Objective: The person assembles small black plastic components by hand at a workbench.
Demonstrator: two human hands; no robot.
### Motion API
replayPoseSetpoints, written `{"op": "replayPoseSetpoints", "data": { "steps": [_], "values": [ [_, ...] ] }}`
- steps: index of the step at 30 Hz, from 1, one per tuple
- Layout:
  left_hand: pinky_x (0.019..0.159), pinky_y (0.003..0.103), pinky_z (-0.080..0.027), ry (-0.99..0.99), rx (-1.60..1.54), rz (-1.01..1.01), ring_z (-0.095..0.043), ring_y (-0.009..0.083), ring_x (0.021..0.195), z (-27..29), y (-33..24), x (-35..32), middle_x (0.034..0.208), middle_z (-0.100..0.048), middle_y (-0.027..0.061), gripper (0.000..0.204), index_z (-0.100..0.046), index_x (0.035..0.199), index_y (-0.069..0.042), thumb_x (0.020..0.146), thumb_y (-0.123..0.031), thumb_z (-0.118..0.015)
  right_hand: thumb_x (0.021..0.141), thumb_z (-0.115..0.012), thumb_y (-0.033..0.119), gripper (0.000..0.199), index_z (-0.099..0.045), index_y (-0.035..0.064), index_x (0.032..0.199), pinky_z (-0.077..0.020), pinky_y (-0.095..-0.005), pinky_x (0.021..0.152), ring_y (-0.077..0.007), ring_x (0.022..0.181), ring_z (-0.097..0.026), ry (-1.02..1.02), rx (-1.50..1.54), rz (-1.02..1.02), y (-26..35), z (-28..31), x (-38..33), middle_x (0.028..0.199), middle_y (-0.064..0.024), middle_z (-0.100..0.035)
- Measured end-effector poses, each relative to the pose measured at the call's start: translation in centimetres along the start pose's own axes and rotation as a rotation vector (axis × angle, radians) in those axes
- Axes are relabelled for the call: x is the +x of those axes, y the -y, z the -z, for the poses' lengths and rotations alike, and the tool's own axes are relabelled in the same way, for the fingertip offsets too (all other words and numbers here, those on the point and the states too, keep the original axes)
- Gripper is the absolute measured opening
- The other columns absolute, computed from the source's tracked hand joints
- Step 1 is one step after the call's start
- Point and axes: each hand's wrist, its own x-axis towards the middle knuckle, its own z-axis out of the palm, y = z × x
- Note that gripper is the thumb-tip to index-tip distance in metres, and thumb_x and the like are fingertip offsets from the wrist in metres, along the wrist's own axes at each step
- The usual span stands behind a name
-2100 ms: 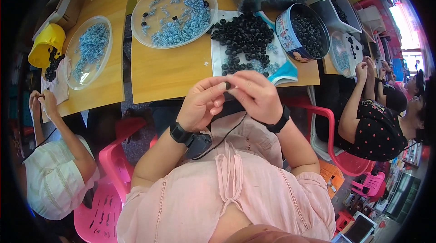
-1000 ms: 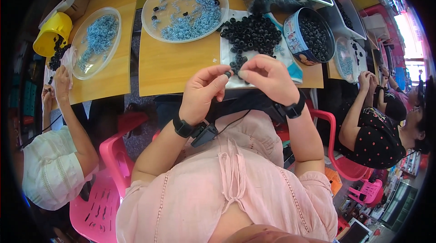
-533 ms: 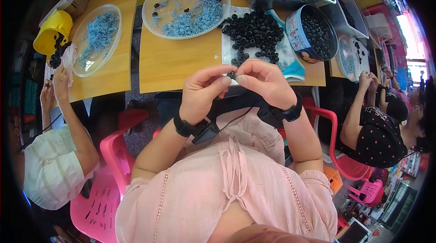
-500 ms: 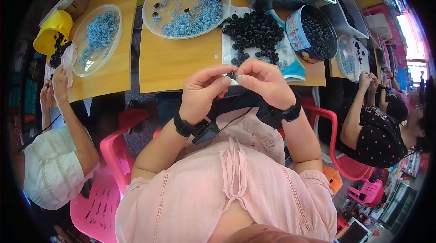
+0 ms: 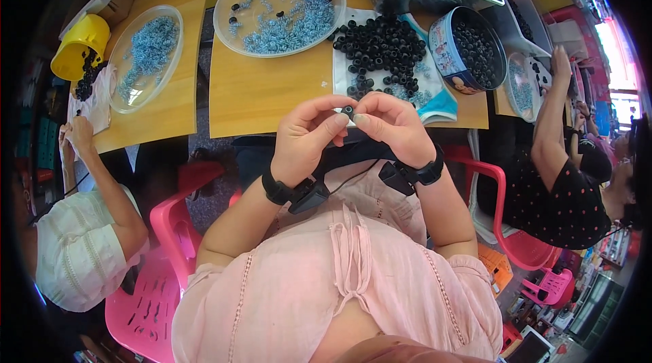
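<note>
A small black ring (image 5: 348, 111) sits pinched between the fingertips of the left hand (image 5: 309, 135) and the right hand (image 5: 392, 129), both grips closed tight on it, held just above the near edge of the wooden table (image 5: 272, 91) in front of the chest. Just beyond the hands, a heap of black rings (image 5: 379, 47) lies on a white cloth (image 5: 435, 101), with a round tin (image 5: 475, 50) full of more rings to its right. To the left stands a clear round tray (image 5: 278, 0) of pale blue pieces.
</note>
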Motion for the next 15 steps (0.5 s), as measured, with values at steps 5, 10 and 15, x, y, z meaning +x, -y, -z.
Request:
{"op": "replayPoseSetpoints", "data": {
  "steps": [5, 10, 15],
  "values": [
    [0.071, 0.022, -0.053, -0.031, 0.084, -0.077, -0.062, 0.0083, 0.083, -0.2, -0.2, -0.1, 0.103, -0.067, 0.0045, 0.024, -0.066, 0.116, -0.001, 0.092, 0.000, -0.064, 0.096, -0.066, 0.014, 0.014, -0.064, 0.0026, 0.104, -0.0425, -0.0165, 0.068, -0.0006, 0.079, -0.053, -0.017, -0.076, -0.055, 0.3, 0.8, -0.3, 0.090, 0.0046, -0.061],
    [0.076, 0.024, -0.054, 0.018, 0.366, -0.262, -0.065, 0.0119, 0.087, 0.0, 0.1, 0.0, 0.106, -0.067, 0.0077, 0.030, -0.067, 0.115, -0.002, 0.086, 0.006, -0.068, 0.095, -0.067, 0.016, 0.015, -0.065, 0.0031, 0.104, -0.0366, -0.0152, 0.059, 0.0009, 0.071, -0.047, -0.013, -0.031, -0.104, 0.3, 1.1, -0.4, 0.085, 0.0067, -0.058],
    [0.077, 0.027, -0.055, 0.022, 0.475, -0.354, -0.067, 0.0157, 0.088, 0.0, 0.0, 0.0, 0.104, -0.068, 0.0103, 0.034, -0.067, 0.115, -0.003, 0.083, 0.007, -0.070, 0.095, -0.067, 0.016, 0.016, -0.065, 0.0029, 0.103, -0.0344, -0.0158, 0.055, 0.0008, 0.067, -0.045, -0.015, -0.057, -0.162, 0.2, 1.3, -0.5, 0.082, 0.0075, -0.056]
  ]
}}
